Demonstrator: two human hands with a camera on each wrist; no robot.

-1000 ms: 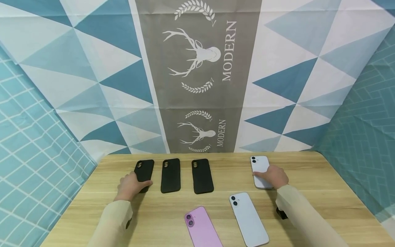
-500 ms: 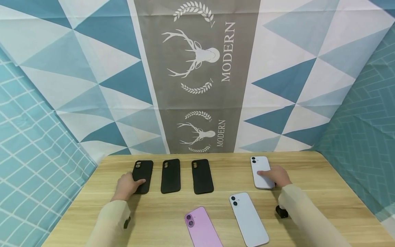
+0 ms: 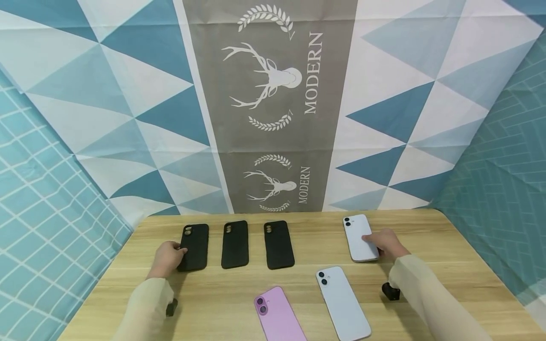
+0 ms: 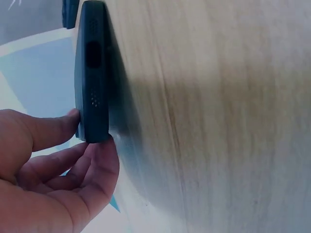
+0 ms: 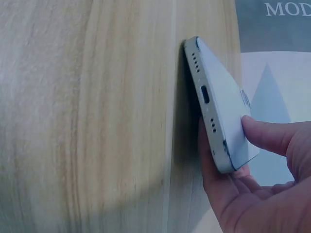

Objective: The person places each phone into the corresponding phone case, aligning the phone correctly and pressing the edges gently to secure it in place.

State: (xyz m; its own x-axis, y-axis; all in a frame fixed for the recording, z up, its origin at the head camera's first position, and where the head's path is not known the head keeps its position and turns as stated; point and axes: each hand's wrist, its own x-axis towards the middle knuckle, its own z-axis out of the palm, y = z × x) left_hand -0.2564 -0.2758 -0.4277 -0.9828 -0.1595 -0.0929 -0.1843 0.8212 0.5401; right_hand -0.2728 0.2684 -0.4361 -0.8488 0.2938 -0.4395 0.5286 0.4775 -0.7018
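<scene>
At the left of the head view, my left hand (image 3: 165, 258) grips the left edge of a black phone case (image 3: 197, 247). In the left wrist view the thumb lies on the case's (image 4: 92, 73) upper face and curled fingers reach under its edge; the end with a port cutout faces the camera. My right hand (image 3: 387, 244) pinches a white phone (image 3: 356, 244) by its right edge, thumb on the back, fingers beneath. The right wrist view shows that phone's (image 5: 228, 107) port end, its held side tilted up from the wooden table.
Two more black phone cases (image 3: 235, 245) (image 3: 279, 245) lie in a row right of the held one. A pink phone (image 3: 279, 312) and another white phone (image 3: 343, 303) lie nearer the front of the table (image 3: 213, 303). Patterned cloth (image 3: 273, 94) hangs behind the table.
My left hand has shifted left, its thumb sliding from the case's face to its left edge; the case moved slightly left and nearer. My right hand has slid right toward the white phone's edge.
</scene>
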